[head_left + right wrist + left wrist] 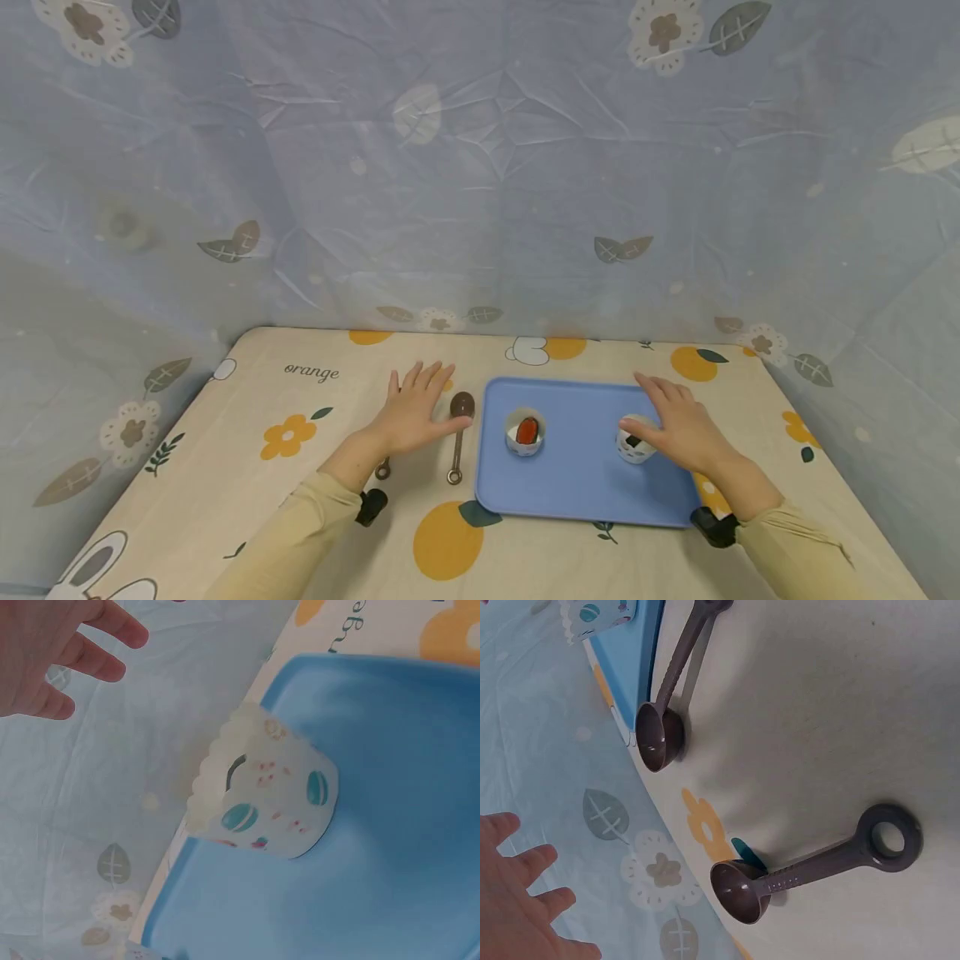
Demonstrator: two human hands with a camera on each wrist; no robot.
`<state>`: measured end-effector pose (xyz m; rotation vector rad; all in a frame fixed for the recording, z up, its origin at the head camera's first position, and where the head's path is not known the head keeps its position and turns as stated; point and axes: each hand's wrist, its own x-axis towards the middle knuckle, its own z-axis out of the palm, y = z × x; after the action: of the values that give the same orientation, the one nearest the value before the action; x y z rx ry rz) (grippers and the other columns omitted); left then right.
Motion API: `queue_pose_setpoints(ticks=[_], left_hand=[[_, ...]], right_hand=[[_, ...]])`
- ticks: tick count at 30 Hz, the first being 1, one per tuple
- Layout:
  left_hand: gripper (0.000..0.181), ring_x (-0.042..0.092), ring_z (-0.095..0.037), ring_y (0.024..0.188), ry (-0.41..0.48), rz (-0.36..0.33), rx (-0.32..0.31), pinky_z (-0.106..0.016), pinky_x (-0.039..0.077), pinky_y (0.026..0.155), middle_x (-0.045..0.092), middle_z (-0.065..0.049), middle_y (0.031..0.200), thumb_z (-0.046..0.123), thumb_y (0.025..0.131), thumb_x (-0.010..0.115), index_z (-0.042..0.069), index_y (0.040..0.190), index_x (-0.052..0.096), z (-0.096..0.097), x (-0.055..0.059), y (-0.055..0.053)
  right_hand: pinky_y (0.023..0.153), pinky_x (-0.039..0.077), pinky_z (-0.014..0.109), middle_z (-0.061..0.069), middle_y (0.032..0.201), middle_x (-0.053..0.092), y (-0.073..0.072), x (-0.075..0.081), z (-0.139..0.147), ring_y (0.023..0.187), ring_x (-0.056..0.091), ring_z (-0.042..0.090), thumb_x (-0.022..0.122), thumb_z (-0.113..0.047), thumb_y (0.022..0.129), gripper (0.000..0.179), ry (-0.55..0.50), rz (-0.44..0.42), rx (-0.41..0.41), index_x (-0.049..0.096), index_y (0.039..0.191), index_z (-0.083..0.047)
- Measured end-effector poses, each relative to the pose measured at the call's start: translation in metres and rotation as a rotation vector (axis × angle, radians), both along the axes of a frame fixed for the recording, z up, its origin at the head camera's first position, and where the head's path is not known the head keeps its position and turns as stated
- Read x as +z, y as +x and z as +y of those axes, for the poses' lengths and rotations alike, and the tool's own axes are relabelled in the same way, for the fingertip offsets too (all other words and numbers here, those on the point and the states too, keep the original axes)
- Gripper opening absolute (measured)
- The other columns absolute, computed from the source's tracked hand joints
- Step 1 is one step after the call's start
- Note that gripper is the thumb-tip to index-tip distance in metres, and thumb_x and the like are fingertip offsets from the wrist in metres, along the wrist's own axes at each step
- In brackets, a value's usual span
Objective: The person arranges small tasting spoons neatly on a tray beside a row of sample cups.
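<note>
My left hand (pixel 412 419) hovers with spread fingers above a brown measuring spoon (pixel 383 470), mostly hidden beneath it in the head view. A second brown measuring spoon (pixel 457 450) lies just right of that hand, beside the blue tray (pixel 577 483). Both spoons show whole or nearly so in the left wrist view, the nearer one (pixel 810 870) with a ring-ended handle. Over the tray's right side, my right hand (pixel 684 429) is held with fingers extended, nearest to a white paper cup (pixel 277 787) with a scalloped rim and a dark thing inside. Neither hand holds anything.
Another white paper cup (pixel 524 448) stands on the tray's left part, with an orange-red piece (pixel 527 431) in it. A patterned cloth (pixel 315 517) covers the table. Hanging fabric (pixel 480 208) encloses the back and sides.
</note>
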<state>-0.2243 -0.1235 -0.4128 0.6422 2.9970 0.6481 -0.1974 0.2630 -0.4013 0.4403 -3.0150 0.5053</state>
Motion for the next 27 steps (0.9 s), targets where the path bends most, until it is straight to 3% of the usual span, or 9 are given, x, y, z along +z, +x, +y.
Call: queue_pose_setpoints(ticks=[6,13,27], left_hand=[[0.082,0.013,-0.043,0.142,0.021,-0.036,0.019,-0.069,0.002,0.111,0.027,-0.016,0.151,0.056,0.085,0.054,0.010,0.147,0.025,0.001,-0.002,0.000],[0.082,0.019,-0.044,0.140,-0.003,-0.024,0.035,-0.071,0.007,0.109,0.029,-0.014,0.150,0.057,0.084,0.054,0.010,0.145,0.028,0.000,-0.009,-0.003],[0.081,0.022,-0.044,0.138,-0.026,-0.065,0.052,-0.071,0.010,0.108,0.034,-0.019,0.147,0.059,0.085,0.052,0.008,0.144,0.030,0.002,-0.021,-0.002]], right_hand=[[0.097,0.028,0.072,0.025,0.145,0.032,0.000,-0.004,0.009,0.130,0.029,0.049,0.050,-0.056,0.089,0.080,-0.001,-0.022,-0.025,0.024,0.146,-0.007],[0.097,0.026,0.073,0.025,0.147,0.028,0.000,-0.012,0.020,0.131,0.025,0.048,0.050,-0.056,0.088,0.081,0.015,-0.046,-0.058,0.021,0.147,-0.008],[0.093,0.024,0.075,0.027,0.144,0.029,0.002,-0.024,0.038,0.128,0.026,0.050,0.049,-0.058,0.087,0.083,0.051,-0.060,-0.116,0.024,0.146,-0.005]])
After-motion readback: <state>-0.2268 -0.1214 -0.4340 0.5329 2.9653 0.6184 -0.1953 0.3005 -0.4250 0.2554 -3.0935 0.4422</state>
